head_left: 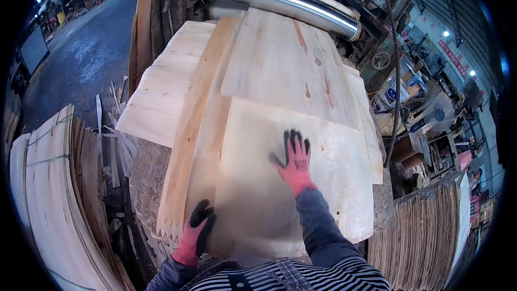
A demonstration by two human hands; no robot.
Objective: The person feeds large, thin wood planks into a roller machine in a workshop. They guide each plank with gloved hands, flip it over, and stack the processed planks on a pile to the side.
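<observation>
Your right hand [296, 161]: open, fingers spread, flat on pale veneer sheet [339, 183], gripping nothing. Your left hand [194, 234]: fingers partly bent, near sheet's lower left corner; cannot tell whether it grips. Sheet lies before you, over streaked veneer [269, 59]; shiny metal roller [280, 1] beyond.

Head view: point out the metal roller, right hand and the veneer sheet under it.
Metal roller [283, 0], head view: middle of its shiny barrel.
Right hand [298, 163], head view: back of the pink glove.
Veneer sheet [342, 183], head view: surface right of the hand.
</observation>
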